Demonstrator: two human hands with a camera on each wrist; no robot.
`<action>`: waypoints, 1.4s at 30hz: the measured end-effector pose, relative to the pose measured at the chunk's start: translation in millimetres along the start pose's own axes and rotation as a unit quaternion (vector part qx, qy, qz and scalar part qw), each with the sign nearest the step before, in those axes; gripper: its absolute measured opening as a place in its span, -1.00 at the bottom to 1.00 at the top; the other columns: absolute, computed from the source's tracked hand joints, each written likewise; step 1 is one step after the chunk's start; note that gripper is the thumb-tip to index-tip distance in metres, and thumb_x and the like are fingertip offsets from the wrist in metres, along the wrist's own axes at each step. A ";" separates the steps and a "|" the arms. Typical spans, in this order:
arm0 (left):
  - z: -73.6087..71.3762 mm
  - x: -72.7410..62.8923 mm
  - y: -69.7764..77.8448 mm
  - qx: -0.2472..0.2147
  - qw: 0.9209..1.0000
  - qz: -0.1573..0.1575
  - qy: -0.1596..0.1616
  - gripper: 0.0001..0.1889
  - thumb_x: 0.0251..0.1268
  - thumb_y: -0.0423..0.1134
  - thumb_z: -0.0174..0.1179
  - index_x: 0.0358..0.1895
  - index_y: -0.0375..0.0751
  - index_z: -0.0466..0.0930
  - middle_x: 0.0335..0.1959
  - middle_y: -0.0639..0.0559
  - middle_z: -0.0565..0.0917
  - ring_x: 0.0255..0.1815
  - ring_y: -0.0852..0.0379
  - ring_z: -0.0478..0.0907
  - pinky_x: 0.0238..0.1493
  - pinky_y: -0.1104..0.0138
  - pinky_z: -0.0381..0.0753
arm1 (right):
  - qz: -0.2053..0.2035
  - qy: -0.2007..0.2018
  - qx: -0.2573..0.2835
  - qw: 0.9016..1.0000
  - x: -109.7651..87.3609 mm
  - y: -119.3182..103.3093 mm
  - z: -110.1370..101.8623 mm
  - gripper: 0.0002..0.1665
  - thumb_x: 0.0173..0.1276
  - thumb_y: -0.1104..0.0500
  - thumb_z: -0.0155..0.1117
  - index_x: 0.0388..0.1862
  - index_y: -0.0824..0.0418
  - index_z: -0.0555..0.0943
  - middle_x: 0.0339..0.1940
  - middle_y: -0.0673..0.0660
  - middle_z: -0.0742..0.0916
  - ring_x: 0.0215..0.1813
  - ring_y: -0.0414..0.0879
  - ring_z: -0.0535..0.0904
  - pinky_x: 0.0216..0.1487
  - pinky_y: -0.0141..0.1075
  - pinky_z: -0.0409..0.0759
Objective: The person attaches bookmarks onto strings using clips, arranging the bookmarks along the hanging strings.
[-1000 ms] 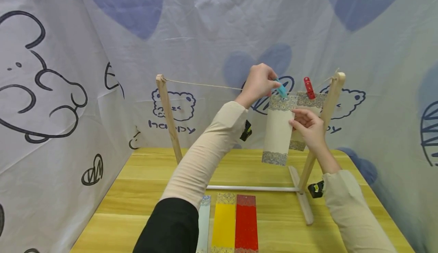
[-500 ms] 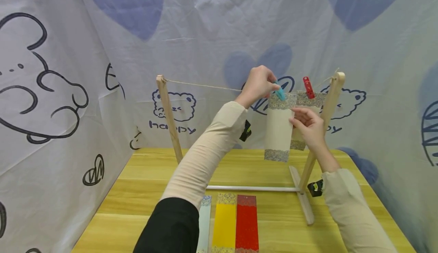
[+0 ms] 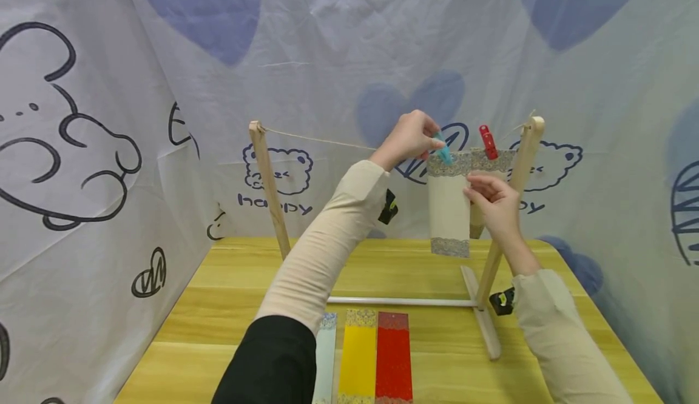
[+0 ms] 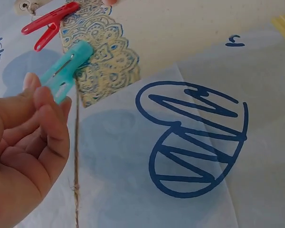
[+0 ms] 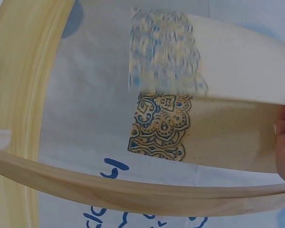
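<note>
My left hand [image 3: 411, 137] pinches a turquoise clothespin [image 3: 444, 149] between thumb and fingers. In the left wrist view the clothespin's [image 4: 69, 66] jaws lie over the blue-patterned top edge of a cream paper card [image 3: 449, 204], at the string. My right hand [image 3: 496, 199] pinches that card's right edge near its top with thumb and forefinger. Behind and to the right hangs a second, similar card [image 5: 232, 133], clipped by a red clothespin [image 3: 488, 142]. The front card partly hides it.
A wooden stand with a left post [image 3: 267, 179] and right post [image 3: 508, 210] carries the string [image 3: 317, 139]. A white rod [image 3: 404, 301] joins the posts low down. Pale blue [image 3: 325, 355], yellow [image 3: 357, 355] and red cards [image 3: 393, 355] lie on the wooden table [image 3: 180, 331].
The front card's lower end has swung right and now hangs straighter. My left hand and the turquoise clothespin have dipped slightly. The string and red clothespin have shifted a little left.
</note>
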State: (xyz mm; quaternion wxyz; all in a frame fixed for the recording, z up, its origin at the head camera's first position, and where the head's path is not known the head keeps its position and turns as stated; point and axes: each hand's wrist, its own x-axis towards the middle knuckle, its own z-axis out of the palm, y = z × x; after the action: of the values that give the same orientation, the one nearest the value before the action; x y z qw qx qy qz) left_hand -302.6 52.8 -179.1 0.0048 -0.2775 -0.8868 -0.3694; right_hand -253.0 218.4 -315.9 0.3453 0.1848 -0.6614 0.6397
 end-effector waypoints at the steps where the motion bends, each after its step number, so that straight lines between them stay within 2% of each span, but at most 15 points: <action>1: 0.0 0.2 -0.6 -0.002 1.000 0.003 -0.002 -0.62 0.18 -0.26 0.17 0.07 -0.32 0.48 -0.20 -0.07 0.61 -0.62 0.15 0.51 -0.50 0.42 0.54 | 0.003 -0.005 0.006 1.000 0.2 2.4 0.2 -0.76 0.08 0.56 0.18 -0.22 0.63 0.49 -0.37 -0.03 0.69 -0.38 -0.26 0.58 -0.38 -0.51 0.54; 4: 0.2 0.2 -2.1 -0.008 1.000 0.009 -0.005 -0.55 0.21 -0.23 0.14 0.16 -0.30 0.39 -0.11 -0.08 0.58 -0.57 0.15 0.53 -0.45 0.42 0.55 | 0.000 -0.027 0.002 1.000 -0.1 5.5 1.6 -0.74 0.09 0.56 0.17 -0.19 0.62 0.47 -0.38 -0.04 0.68 -0.38 -0.24 0.58 -0.38 -0.48 0.55; 12: 1.2 -1.0 -1.6 -0.010 1.000 0.010 -0.007 -0.51 0.21 -0.17 0.13 0.19 -0.28 0.36 -0.02 -0.08 0.55 -0.51 0.14 0.55 -0.45 0.45 0.55 | -0.011 -0.072 -0.005 0.997 -3.2 7.5 5.1 -0.72 0.12 0.60 0.11 -0.14 0.64 0.43 -0.34 0.02 0.67 -0.37 -0.23 0.58 -0.36 -0.46 0.56; 21: -0.4 -6.3 -4.4 -0.022 1.000 0.012 -0.003 -0.52 0.18 -0.19 0.17 0.16 -0.29 0.39 -0.04 -0.08 0.56 -0.44 0.17 0.58 -0.52 0.47 0.52 | 0.001 -0.069 0.031 0.997 -11.3 10.4 5.6 -0.73 0.09 0.64 0.09 -0.17 0.69 0.41 -0.34 0.00 0.67 -0.39 -0.22 0.59 -0.34 -0.44 0.56; 28: -4.2 -12.9 -6.7 -0.039 0.999 0.021 0.001 -0.55 0.19 -0.13 0.15 0.12 -0.27 0.43 -0.12 -0.03 0.59 -0.44 0.16 0.57 -0.52 0.45 0.53 | 0.002 -0.069 0.000 0.998 -17.5 7.1 5.1 -0.74 0.09 0.62 0.11 -0.18 0.66 0.44 -0.34 0.09 0.68 -0.39 -0.19 0.60 -0.33 -0.44 0.56; 31: -3.7 -14.7 -9.1 -0.045 0.998 0.033 0.005 -0.59 0.21 -0.13 0.13 0.09 -0.25 0.46 -0.17 0.00 0.60 -0.45 0.16 0.57 -0.51 0.45 0.53 | 0.009 -0.063 -0.001 0.998 -20.5 7.6 4.0 -0.74 0.08 0.62 0.12 -0.18 0.65 0.44 -0.35 0.16 0.68 -0.40 -0.19 0.60 -0.33 -0.43 0.57; 34: -1.4 -17.0 -11.9 -0.051 0.997 0.060 0.014 -0.63 0.23 -0.15 0.12 0.05 -0.26 0.50 -0.19 0.00 0.60 -0.39 0.15 0.57 -0.47 0.47 0.53 | 0.012 -0.060 -0.004 0.998 -23.3 8.3 2.5 -0.73 0.09 0.60 0.14 -0.17 0.64 0.45 -0.33 0.16 0.68 -0.38 -0.19 0.61 -0.32 -0.43 0.57; 38: 2.0 -20.7 -14.4 -0.049 0.993 0.095 0.042 -0.69 0.23 -0.16 0.12 -0.02 -0.24 0.54 -0.18 0.02 0.59 -0.31 0.20 0.54 -0.39 0.50 0.50 | 0.009 -0.066 0.008 0.998 -25.7 9.4 -0.1 -0.71 0.11 0.57 0.14 -0.15 0.63 0.43 -0.27 0.14 0.67 -0.30 -0.18 0.61 -0.28 -0.41 0.57; 42: 3.6 -25.4 -13.6 -0.054 0.990 0.112 0.068 -0.73 0.22 -0.16 0.14 -0.06 -0.19 0.57 -0.20 0.05 0.60 -0.35 0.24 0.50 -0.38 0.49 0.47 | -0.008 -0.077 0.029 0.997 -29.0 10.1 -3.4 -0.72 0.14 0.51 0.16 -0.13 0.57 0.46 -0.22 0.16 0.67 -0.24 -0.17 0.60 -0.27 -0.41 0.56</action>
State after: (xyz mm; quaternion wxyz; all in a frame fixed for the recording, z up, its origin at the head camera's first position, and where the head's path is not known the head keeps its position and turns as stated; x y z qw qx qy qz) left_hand -287.1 34.9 -196.0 0.0918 -0.3494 -0.8265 -0.4318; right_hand -239.1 217.1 -343.4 0.2925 0.2489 -0.6657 0.6397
